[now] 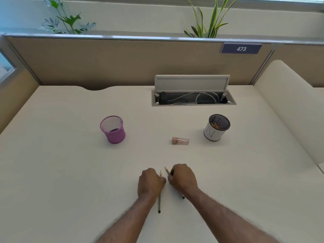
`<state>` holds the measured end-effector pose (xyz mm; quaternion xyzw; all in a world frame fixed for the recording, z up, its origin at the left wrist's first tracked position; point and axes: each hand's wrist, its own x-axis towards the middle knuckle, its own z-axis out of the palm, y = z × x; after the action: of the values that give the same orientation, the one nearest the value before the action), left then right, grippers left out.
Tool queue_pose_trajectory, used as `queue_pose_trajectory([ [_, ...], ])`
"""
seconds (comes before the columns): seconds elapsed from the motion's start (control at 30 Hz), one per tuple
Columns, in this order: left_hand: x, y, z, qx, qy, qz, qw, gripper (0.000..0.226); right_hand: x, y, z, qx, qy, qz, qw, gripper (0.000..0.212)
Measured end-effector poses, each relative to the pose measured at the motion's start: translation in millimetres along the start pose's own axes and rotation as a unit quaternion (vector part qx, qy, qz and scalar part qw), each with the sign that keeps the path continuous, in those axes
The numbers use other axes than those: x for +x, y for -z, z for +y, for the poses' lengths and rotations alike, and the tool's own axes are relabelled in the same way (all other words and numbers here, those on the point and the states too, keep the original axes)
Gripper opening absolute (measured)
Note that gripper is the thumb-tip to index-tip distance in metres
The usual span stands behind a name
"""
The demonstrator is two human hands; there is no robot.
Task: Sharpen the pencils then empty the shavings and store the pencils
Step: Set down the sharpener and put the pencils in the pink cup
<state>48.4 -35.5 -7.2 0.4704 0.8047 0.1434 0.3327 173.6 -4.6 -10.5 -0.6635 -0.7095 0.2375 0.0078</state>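
Well forward and left of the fingers stands a pink wire-mesh pencil cup (pixel 113 129), upright and with no pencil in it. The left hand (pixel 151 183) lies knuckles-up on the pale cream desk top (pixel 70 172), its fingers curled down round a dark slim pencil (pixel 159 202). The point pokes out just past the knuckles and the blunt end trails back beside the wrist. Just beside it, the right hand (pixel 182 179) has its fingers closed in the same way on a second dark pencil (pixel 166 169), which slants left with its tip ahead of the fingers.

Both tips look pointed. A small pink sharpener with a clear shavings tube (pixel 180 140) lies on its side, untouched, ahead of the right fingers. Farther forward and right, a black mesh cup wrapped in white paper (pixel 216 128) holds what look like brown shavings. So sharpening and emptying seem done, and storing is the step in hand. The next move calls for lifting both pencils clear and carrying them forward-left to drop into the pink cup.

Beyond everything, an open grey cable hatch (pixel 192 99) is sunk in the desk. Behind it are a tan partition panel (pixel 122 62) with a blue plate reading 473 (pixel 241 48), and green plants (pixel 208 20) above.
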Motion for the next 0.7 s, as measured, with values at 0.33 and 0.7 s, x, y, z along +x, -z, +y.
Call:
queue_pose_trajectory([
  [0.33,-11,64,1,-0.171,-0.120,0.067,0.976,0.008,7,42,-27,0.430,0.004,0.009,0.903,0.009],
  [0.7,61,229,10,-0.201,-0.186,0.241,0.931,0.008,84,107,-147,0.472,0.160,0.046,0.866,0.010],
])
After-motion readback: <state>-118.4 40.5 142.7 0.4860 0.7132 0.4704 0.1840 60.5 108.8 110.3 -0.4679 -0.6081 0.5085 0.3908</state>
